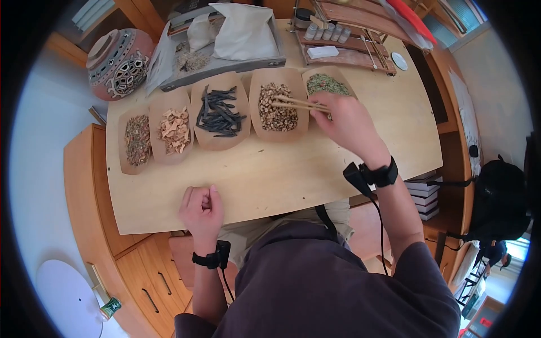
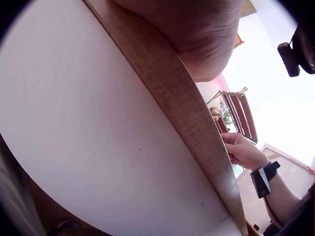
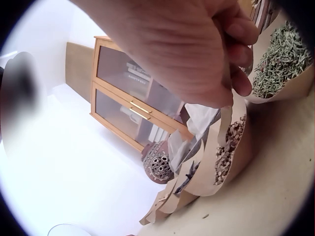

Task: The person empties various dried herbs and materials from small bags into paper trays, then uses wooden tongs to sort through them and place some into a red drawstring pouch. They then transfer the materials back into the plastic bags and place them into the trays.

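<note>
In the head view my right hand [image 1: 348, 123] grips a pair of light wooden tweezers or sticks [image 1: 298, 103], whose tips reach over the brown chopped pieces [image 1: 277, 115] in a paper tray [image 1: 256, 127]. Just beyond that hand lies a tray of green dried herb [image 1: 327, 84]. My left hand [image 1: 203, 209] rests at the table's front edge with curled fingers, holding nothing visible. The right wrist view shows my right hand [image 3: 187, 54] above the trays, near the green herb [image 3: 283, 61]; its fingertips are partly hidden.
Further left stand trays of dark strips [image 1: 220, 112], pale chips [image 1: 174, 130] and mixed herb [image 1: 137, 141]. Behind them are a grey tray [image 1: 225, 67] with white bags and a patterned pot [image 1: 121, 65]. A wooden rack [image 1: 349, 53] with small jars stands at the back right.
</note>
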A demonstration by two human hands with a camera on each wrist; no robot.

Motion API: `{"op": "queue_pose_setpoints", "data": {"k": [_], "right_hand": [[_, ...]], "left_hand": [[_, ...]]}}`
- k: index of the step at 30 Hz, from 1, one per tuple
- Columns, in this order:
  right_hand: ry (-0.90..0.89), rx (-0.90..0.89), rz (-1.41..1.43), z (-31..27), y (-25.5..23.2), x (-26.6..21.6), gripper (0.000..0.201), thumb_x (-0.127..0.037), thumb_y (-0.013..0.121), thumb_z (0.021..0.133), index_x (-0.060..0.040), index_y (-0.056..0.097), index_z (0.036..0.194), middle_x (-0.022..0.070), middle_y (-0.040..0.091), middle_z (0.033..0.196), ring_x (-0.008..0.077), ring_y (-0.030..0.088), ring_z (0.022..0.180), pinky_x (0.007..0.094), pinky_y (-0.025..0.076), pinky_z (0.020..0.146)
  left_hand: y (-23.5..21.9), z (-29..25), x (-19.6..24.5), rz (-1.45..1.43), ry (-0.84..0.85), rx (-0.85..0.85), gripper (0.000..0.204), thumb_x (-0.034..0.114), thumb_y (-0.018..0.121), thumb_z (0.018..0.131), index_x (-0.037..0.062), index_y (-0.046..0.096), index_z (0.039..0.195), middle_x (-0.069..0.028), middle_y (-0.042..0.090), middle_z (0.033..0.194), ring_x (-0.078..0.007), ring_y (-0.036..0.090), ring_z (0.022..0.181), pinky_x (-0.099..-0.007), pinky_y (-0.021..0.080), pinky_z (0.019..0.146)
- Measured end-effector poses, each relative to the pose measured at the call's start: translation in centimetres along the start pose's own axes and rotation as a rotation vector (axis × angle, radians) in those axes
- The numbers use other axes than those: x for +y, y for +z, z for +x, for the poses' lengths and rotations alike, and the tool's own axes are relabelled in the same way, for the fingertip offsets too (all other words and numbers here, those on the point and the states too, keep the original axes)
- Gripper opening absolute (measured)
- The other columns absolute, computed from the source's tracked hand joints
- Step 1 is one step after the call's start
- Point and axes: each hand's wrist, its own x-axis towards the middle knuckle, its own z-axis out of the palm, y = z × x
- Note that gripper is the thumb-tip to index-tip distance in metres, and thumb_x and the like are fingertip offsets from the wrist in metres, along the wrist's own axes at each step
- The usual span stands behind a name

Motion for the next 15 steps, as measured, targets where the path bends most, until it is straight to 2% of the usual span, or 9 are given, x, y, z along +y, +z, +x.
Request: {"op": "queue_pose_setpoints", "data": {"k": [2, 5, 15], "right_hand": [[-0.020, 0.035, -0.019, 1.1, 0.5, 0.7, 0.022, -0.014, 0.072, 0.092, -0.0054, 0.072, 0.112, 0.0198, 0.074, 0.092, 0.0397, 0.071, 0.084, 0.0473, 0.056, 0.074], [-0.013, 0.046, -0.022, 2.0, 0.8, 0.6, 0.021, -0.014, 0.071, 0.093, -0.0058, 0.072, 0.112, 0.0196, 0.073, 0.092, 0.0403, 0.070, 0.084, 0.0473, 0.056, 0.074], [-0.025, -0.097, 0.012, -0.4, -1.4, -2.3, 0.019, -0.016, 0.070, 0.095, -0.0058, 0.072, 0.111, 0.0189, 0.073, 0.092, 0.0398, 0.070, 0.086, 0.0467, 0.055, 0.076]], "left_hand": [[0.0, 0.0, 0.0, 0.007, -0.008, -0.002, 0.024, 0.003, 0.076, 0.091, 0.0044, 0.058, 0.074, -0.0051, 0.052, 0.069, -0.0160, 0.050, 0.054, -0.0315, 0.041, 0.049], [0.0, 0.0, -0.5, 0.004, 0.064, 0.017, 0.027, 0.003, 0.074, 0.095, 0.0029, 0.056, 0.075, -0.0032, 0.048, 0.069, -0.0117, 0.043, 0.054, -0.0273, 0.036, 0.047], [0.1, 0.0, -0.7, -0.026, 0.049, 0.014, 0.027, 0.002, 0.073, 0.095, 0.0031, 0.055, 0.074, -0.0034, 0.049, 0.069, -0.0121, 0.044, 0.054, -0.0276, 0.036, 0.047]]}}
